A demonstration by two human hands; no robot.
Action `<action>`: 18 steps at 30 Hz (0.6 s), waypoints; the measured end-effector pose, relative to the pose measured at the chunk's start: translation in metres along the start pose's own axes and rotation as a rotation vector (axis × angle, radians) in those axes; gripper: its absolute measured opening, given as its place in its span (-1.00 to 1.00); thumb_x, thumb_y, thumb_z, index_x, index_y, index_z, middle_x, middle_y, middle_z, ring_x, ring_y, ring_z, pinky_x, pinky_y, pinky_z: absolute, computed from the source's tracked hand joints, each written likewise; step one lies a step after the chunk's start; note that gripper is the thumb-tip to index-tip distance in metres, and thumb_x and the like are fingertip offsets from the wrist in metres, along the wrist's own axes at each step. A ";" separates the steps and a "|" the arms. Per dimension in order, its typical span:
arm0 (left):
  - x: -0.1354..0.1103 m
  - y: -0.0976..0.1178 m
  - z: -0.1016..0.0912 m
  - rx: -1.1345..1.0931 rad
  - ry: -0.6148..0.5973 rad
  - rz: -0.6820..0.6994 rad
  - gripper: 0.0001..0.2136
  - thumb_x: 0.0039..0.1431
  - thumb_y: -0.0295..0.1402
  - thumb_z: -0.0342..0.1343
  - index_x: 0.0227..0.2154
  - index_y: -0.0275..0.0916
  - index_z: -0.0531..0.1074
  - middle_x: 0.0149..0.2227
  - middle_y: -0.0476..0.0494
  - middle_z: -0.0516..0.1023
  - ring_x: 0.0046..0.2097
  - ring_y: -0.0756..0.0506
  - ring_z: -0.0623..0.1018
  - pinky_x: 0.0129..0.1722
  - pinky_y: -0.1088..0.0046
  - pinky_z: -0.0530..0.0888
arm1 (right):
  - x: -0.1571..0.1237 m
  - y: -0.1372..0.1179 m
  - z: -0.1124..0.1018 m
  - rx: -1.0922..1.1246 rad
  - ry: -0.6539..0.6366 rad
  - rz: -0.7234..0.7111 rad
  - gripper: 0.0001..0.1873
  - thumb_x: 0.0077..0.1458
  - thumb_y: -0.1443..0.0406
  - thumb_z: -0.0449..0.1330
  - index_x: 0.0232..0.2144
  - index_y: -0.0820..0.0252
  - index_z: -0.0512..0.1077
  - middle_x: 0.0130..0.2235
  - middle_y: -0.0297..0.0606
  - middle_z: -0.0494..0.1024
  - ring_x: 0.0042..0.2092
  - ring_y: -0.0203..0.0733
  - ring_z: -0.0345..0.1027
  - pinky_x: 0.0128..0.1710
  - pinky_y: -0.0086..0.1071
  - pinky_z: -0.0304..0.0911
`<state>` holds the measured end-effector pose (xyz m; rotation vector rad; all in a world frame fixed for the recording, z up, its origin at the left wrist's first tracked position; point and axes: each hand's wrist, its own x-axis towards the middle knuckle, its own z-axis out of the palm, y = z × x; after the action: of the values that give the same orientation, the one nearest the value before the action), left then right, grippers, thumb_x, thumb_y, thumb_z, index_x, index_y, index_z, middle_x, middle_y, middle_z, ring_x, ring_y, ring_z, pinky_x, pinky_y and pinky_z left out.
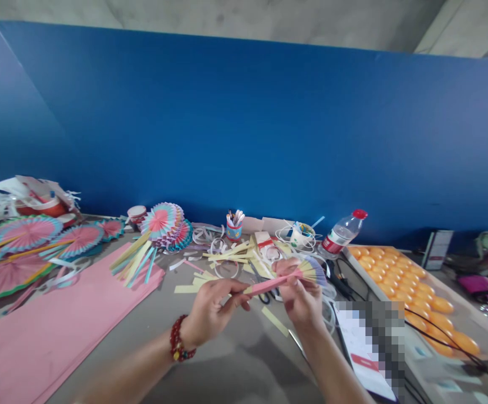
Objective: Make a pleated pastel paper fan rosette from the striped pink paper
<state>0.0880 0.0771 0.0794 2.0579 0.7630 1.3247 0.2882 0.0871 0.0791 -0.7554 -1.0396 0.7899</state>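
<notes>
My left hand [212,310] and my right hand [300,297] together hold a folded paper fan [290,276] above the grey table [235,359]. The fan is pink along its stick-like lower part and spreads into pleated pastel colours at its right end. My left hand pinches the pink end with its fingertips. My right hand is closed around the fan near the pleated part. A red bead bracelet [178,338] circles my left wrist. Loose yellow paper strips [222,264] lie just beyond my hands.
Finished round paper fans [37,235] and a stack of them [168,224] lie at the left with a pink sheet [58,325]. A pen cup [234,226], a water bottle [342,233], scissors [264,294] and a tray of orange eggs [404,280] stand right. A blue wall [244,140] backs the table.
</notes>
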 end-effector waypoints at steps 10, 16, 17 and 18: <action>0.010 0.006 -0.014 0.079 -0.184 -0.081 -0.76 0.20 -0.29 0.13 -0.10 -0.23 0.48 -0.17 -0.19 0.65 -0.16 -0.14 0.63 -0.16 0.39 0.53 | -0.001 0.011 -0.008 0.033 -0.033 0.058 -0.77 -0.07 0.10 0.38 -0.49 0.12 0.56 -0.44 -0.25 0.54 -0.40 -0.15 0.42 -0.32 -0.26 0.35; 0.012 0.016 -0.019 0.232 -0.228 -0.008 -0.51 0.11 -0.13 0.23 0.07 -0.20 0.36 0.12 -0.30 0.46 0.18 -0.26 0.41 0.22 0.08 0.26 | -0.008 0.017 -0.003 -0.093 -0.240 0.032 -0.88 0.04 0.23 0.31 -0.45 0.13 0.59 -0.34 -0.22 0.57 -0.29 -0.12 0.44 -0.23 -0.27 0.34; 0.012 0.017 -0.018 0.240 -0.211 0.009 -0.49 0.08 -0.11 0.26 0.06 -0.19 0.37 0.10 -0.29 0.48 0.16 -0.26 0.41 0.24 0.06 0.22 | -0.010 0.017 -0.002 -0.116 -0.261 0.023 -0.90 0.05 0.24 0.31 -0.44 0.12 0.59 -0.34 -0.23 0.57 -0.28 -0.12 0.44 -0.22 -0.27 0.33; 0.011 0.017 -0.016 0.238 -0.192 0.023 -0.49 0.05 -0.09 0.28 0.04 -0.19 0.38 0.07 -0.27 0.51 0.14 -0.25 0.44 0.24 0.07 0.21 | -0.011 0.017 0.000 -0.134 -0.275 0.011 -0.92 0.05 0.26 0.31 -0.43 0.11 0.60 -0.35 -0.24 0.58 -0.28 -0.12 0.43 -0.21 -0.27 0.33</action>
<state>0.0796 0.0761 0.1045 2.3465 0.8456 1.0705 0.2818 0.0860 0.0598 -0.7809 -1.3463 0.8556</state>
